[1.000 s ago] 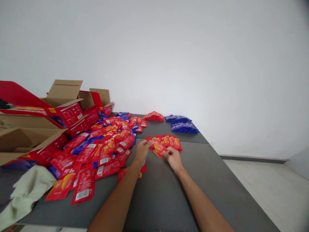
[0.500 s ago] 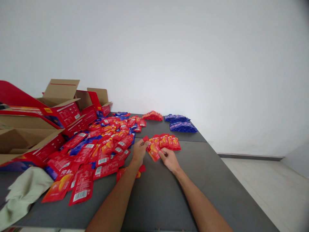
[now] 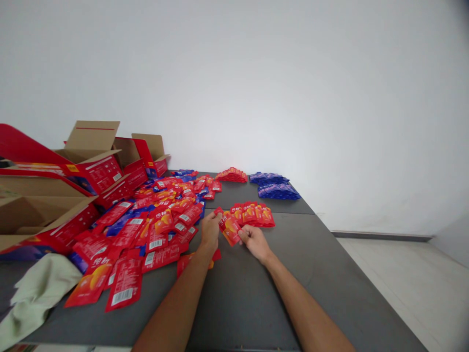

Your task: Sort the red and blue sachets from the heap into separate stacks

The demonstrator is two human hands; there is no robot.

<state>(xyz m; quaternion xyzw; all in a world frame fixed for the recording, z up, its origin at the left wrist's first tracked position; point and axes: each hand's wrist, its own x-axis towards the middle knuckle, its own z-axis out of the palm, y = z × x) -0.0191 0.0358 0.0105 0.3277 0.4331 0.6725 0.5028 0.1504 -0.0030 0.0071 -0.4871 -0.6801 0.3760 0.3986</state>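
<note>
Between both hands is a red sachet (image 3: 229, 229) with an orange-yellow picture, its printed front facing up. My left hand (image 3: 210, 230) pinches its upper left corner, while my right hand (image 3: 255, 241) grips its lower right corner. Just beyond it, a row of overlapping red sachets (image 3: 252, 213) lies on the dark grey table (image 3: 242, 298). Another red sachet (image 3: 183, 262) lies partly hidden under my left forearm. To the left spreads a loose heap of red and blue sachets (image 3: 156, 221), some showing white barcode labels.
Open red cardboard boxes (image 3: 104, 172) stand at the left. A pale green cloth (image 3: 46, 281) lies at the near left. Toward the wall are a neat red sachet pile (image 3: 231, 175) and stacked blue sachets (image 3: 278, 190). The table's right edge drops to a pale floor (image 3: 406, 278).
The held sachet has shifted slightly left with both hands, showing a little more of the row behind it. Both hands keep their hold.
</note>
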